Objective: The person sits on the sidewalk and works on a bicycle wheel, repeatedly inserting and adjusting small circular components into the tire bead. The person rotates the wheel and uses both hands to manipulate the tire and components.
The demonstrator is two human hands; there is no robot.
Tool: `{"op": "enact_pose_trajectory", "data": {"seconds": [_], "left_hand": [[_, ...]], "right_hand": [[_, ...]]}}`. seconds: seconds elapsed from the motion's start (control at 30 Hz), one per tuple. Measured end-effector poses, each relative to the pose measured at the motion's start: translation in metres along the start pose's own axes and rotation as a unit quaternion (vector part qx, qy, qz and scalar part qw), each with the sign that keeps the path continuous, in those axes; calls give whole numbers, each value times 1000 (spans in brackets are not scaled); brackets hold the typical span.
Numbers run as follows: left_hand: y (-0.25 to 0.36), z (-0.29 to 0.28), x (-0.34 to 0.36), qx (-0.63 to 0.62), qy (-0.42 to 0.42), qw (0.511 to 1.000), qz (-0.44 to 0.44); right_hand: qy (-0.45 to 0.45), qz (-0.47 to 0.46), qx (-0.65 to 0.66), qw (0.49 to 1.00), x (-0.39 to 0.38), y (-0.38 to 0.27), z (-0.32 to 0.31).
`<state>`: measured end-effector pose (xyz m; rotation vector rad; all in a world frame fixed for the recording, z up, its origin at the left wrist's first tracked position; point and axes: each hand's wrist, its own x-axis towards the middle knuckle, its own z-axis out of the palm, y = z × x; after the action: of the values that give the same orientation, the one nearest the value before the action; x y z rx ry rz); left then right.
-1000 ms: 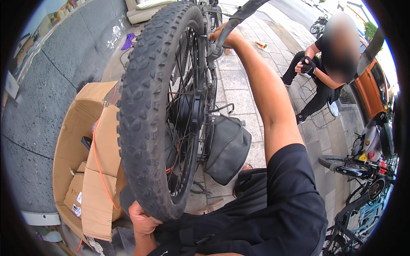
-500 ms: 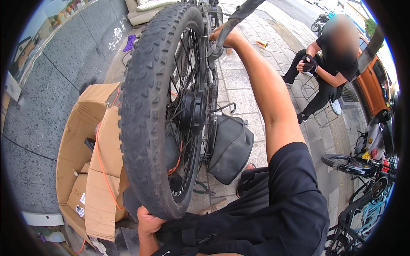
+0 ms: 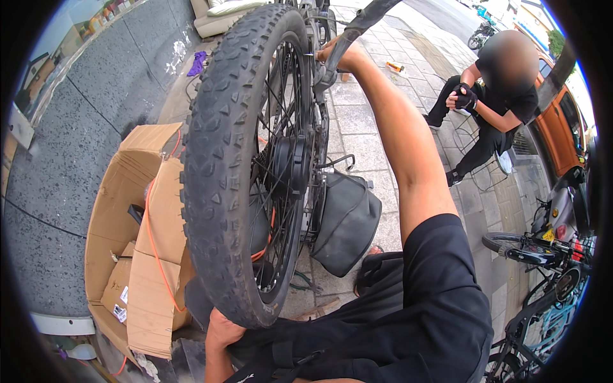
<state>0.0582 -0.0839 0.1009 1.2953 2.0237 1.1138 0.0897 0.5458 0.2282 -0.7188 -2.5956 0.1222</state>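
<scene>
An upright bike wheel with a knobby black tyre [image 3: 217, 166] fills the middle, a black hub [image 3: 287, 166] among its spokes. My left hand [image 3: 221, 330] is closed on the underside of the tyre near my black shorts. My right arm stretches up to the top of the bike, where my right hand [image 3: 340, 54] has its fingers closed around part of the frame beside a dark grey tube [image 3: 348, 33]; the fingertips are partly hidden. A dark grey bag [image 3: 345, 223] lies on the paving behind the wheel, with a small green-handled tool [image 3: 306, 283] nearby.
An open cardboard box [image 3: 150, 262] with an orange cable stands left, before a grey wall [image 3: 64, 153]. At upper right a person [image 3: 485, 115] in black sits with gloved hands together. Parked bikes [image 3: 536, 249] and an orange car [image 3: 559, 127] line the right; a sofa [image 3: 214, 19] is behind.
The view has drifted slightly, so the wheel, box and seated person appear a little further right. Both my hands keep their hold on the bike.
</scene>
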Motion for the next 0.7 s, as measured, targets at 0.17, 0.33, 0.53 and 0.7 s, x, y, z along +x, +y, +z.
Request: {"op": "enact_pose_trajectory", "data": {"seconds": [0.17,0.33,0.53,0.7], "left_hand": [[-17,4,-8,17,-3,1000,19],[-30,10,-14,-28,-15,998,-47],[-55,25,-24,4,2,996,-87],[-35,12,-6,50,44,998,18]], "right_hand": [[12,-27,-45,999,1,1,-1],[-8,6,32,999,-5,-6,-6],[-2,11,17,1000,-2,-4,-3],[-5,17,21,1000,-1,0,-2]]}}
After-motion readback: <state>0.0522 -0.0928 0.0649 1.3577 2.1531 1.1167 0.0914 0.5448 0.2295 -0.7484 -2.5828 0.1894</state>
